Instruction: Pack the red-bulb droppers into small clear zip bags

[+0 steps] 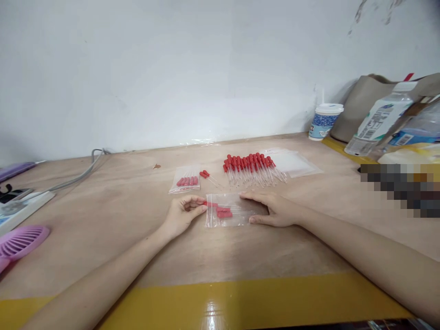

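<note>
Red-capped droppers [224, 214] lie in the clear bag [224, 197], stems [239, 212] indistinct, left fingers [198, 211] pinching one red end [210, 204], right fingers [260, 220] spread.

the left hand [185, 211] pinches a red-topped dropper [211, 204] at a clear bag's [239, 222] left end; the right hand [278, 210] touches its right end. far on the tabletop [123, 192]: a filled bag [184, 188] left, a dropper pile [250, 164] right.

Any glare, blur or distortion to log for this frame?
Head view: bright glare streaks the yellow strip at the near edge, with paler sheen on the tabletop; head view: glints on the clear bag between the hands; head view: a pixelated patch at right hides what lies there; head view: the bottle's small print is too soft to read.
</note>
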Demonstrator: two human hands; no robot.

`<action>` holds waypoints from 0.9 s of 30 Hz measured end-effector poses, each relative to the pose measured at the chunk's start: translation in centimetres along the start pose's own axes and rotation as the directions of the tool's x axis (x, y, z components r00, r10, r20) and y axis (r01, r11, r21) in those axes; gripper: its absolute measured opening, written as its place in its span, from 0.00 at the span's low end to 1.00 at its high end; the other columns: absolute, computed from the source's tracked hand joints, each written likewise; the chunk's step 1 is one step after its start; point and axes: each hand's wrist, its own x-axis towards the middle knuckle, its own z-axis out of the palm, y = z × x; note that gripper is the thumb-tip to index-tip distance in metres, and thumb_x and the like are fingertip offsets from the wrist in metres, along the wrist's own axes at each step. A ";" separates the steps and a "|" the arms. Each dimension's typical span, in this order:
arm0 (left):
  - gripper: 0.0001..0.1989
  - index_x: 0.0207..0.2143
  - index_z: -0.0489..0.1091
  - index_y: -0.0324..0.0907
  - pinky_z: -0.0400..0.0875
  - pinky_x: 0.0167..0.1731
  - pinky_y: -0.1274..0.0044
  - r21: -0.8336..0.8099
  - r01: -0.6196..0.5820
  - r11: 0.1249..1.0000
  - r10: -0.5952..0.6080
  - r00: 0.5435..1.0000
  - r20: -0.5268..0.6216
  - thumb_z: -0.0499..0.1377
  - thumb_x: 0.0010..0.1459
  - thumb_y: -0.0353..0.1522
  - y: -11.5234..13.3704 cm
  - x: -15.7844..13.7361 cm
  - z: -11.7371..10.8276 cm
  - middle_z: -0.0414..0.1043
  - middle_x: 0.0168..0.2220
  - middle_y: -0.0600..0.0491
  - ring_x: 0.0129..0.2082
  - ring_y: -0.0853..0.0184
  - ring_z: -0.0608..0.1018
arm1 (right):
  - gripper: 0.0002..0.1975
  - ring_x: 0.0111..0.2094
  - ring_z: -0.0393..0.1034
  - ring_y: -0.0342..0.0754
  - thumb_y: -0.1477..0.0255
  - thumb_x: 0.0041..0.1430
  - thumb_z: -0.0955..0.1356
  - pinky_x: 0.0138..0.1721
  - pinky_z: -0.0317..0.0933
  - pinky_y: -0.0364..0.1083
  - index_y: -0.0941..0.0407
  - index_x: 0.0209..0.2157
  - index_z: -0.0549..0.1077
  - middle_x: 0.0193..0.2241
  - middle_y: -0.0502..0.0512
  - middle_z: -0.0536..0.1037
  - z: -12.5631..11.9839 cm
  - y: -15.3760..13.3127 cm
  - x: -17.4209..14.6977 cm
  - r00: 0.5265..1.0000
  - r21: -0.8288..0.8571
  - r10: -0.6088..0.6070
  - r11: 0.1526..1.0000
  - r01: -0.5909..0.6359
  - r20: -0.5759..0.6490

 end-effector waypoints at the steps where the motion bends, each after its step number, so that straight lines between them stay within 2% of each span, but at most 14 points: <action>1: 0.16 0.29 0.73 0.40 0.72 0.36 0.74 -0.010 -0.018 1.000 0.018 1.000 -0.008 0.68 0.37 0.38 -0.1 0.1 0.3 0.76 0.30 0.51 0.31 0.66 0.77 | 0.32 0.53 0.63 0.56 0.57 0.53 0.67 0.53 0.59 0.56 0.57 0.57 0.61 0.54 0.63 0.67 0.0 0.0 0.0 1.000 -0.001 -0.005 1.000 0.005 -0.003; 6: 0.13 0.24 0.68 0.40 0.68 0.25 0.79 0.015 -0.104 0.994 0.105 0.994 -0.023 0.66 0.40 0.37 -0.4 0.3 1.7 0.72 0.24 0.54 0.23 0.72 0.73 | 0.32 0.52 0.64 0.55 0.58 0.53 0.67 0.51 0.60 0.56 0.58 0.56 0.61 0.53 0.64 0.68 0.1 0.1 0.1 1.000 0.003 -0.021 1.000 0.021 -0.020; 10: 0.13 0.23 0.68 0.40 0.62 0.21 0.80 0.105 -0.099 0.990 0.102 0.995 -0.021 0.65 0.43 0.39 -0.5 0.1 2.1 0.70 0.22 0.55 0.19 0.73 0.68 | 0.32 0.51 0.65 0.56 0.58 0.53 0.67 0.51 0.60 0.57 0.57 0.56 0.61 0.52 0.63 0.68 0.2 0.2 0.0 0.999 0.012 -0.027 1.000 0.027 -0.026; 15: 0.14 0.30 0.73 0.41 0.60 0.23 0.79 0.196 -0.107 0.975 0.080 0.987 0.139 0.63 0.45 0.42 -0.4 -0.4 1.9 0.72 0.25 0.54 0.21 0.71 0.67 | 0.32 0.52 0.64 0.56 0.58 0.53 0.67 0.51 0.59 0.56 0.56 0.57 0.61 0.53 0.62 0.68 0.2 0.3 0.0 0.999 0.008 -0.029 1.000 0.029 -0.035; 19: 0.13 0.29 0.69 0.41 0.58 0.23 0.81 0.215 -0.167 0.962 0.129 0.975 0.181 0.64 0.43 0.39 -0.6 -0.6 1.3 0.67 0.23 0.57 0.21 0.73 0.64 | 0.31 0.53 0.64 0.56 0.58 0.53 0.67 0.52 0.58 0.57 0.55 0.57 0.61 0.53 0.63 0.68 0.4 0.1 0.0 0.999 0.020 -0.029 0.999 0.029 -0.029; 22: 0.12 0.28 0.67 0.40 0.60 0.24 0.81 0.160 -0.156 0.975 0.112 0.961 0.254 0.64 0.44 0.38 -0.5 -0.3 0.3 0.66 0.23 0.57 0.21 0.73 0.66 | 0.32 0.53 0.63 0.56 0.58 0.53 0.67 0.52 0.58 0.57 0.56 0.57 0.61 0.53 0.63 0.68 0.6 -0.1 0.2 0.999 0.020 -0.028 0.999 0.028 -0.018; 24: 0.12 0.27 0.67 0.40 0.63 0.26 0.79 0.144 -0.144 0.979 0.108 0.967 0.230 0.63 0.45 0.38 -0.1 0.4 -0.7 0.68 0.24 0.55 0.23 0.72 0.69 | 0.33 0.53 0.63 0.56 0.57 0.54 0.67 0.53 0.58 0.57 0.56 0.58 0.60 0.54 0.63 0.67 0.6 -0.2 0.3 1.000 0.012 -0.023 1.000 0.023 -0.008; 27: 0.11 0.26 0.68 0.40 0.65 0.29 0.78 0.221 -0.183 0.958 0.166 0.982 0.090 0.62 0.45 0.38 0.6 2.4 -2.4 0.70 0.25 0.53 0.25 0.70 0.71 | 0.33 0.54 0.62 0.56 0.57 0.54 0.67 0.53 0.58 0.58 0.55 0.58 0.59 0.54 0.62 0.67 0.7 -0.3 0.4 0.999 0.004 -0.031 1.000 0.031 -0.014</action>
